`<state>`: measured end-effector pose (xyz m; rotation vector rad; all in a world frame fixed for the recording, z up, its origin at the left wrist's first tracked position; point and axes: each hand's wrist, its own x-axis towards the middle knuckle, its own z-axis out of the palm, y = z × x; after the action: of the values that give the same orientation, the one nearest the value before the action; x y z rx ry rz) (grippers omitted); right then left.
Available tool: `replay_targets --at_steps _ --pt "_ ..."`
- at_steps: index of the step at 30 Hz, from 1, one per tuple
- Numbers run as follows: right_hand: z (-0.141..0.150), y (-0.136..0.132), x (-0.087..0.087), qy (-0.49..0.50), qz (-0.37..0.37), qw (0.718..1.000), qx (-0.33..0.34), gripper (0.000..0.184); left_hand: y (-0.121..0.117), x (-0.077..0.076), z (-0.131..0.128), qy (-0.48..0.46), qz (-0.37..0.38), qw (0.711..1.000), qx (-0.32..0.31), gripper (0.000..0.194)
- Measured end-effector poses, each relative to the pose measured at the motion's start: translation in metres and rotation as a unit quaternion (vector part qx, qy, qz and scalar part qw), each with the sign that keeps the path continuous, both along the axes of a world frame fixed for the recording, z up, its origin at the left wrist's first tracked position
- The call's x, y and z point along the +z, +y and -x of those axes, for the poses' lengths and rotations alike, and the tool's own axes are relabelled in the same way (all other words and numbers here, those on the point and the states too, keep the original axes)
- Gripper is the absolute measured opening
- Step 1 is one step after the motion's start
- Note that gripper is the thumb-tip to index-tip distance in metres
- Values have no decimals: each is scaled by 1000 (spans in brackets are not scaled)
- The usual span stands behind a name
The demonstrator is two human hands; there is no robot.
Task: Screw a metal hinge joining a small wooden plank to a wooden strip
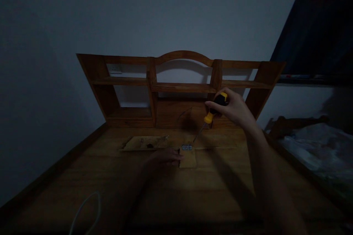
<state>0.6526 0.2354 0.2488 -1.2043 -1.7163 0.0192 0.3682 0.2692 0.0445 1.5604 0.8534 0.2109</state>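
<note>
My right hand (234, 109) is closed round the black and yellow handle of a screwdriver (213, 112). Its thin shaft slants down to the left, and the tip meets a small metal hinge (186, 147). The hinge joins a small square wooden piece (188, 158) to a long flat wooden board (146, 142) lying on the desk. My left hand (165, 157) rests flat on the desk, fingers stretched out against the left edge of the small wooden piece.
A wooden desk (176, 191) carries a shelf unit (179, 84) with several open compartments along its back. A white cable (85, 209) loops at the front left. A bed with pale bedding (314, 147) stands to the right. The room is dim.
</note>
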Motion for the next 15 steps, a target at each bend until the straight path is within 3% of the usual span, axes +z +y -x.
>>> replay_targets --at_steps 4,7,11,15 --pt "18 -7 13 -97 13 994 53 39 2 -3 -3 0 16 999 -34 55" --pt "22 -11 6 -129 48 986 91 38 2 -6 -9 -7 20 1000 -20 57" --pt "14 -3 -9 -158 69 982 77 37 3 -9 -16 20 31 999 15 57" --pt "7 9 -16 -185 89 975 87 38 4 -6 -16 1 32 999 0 55"
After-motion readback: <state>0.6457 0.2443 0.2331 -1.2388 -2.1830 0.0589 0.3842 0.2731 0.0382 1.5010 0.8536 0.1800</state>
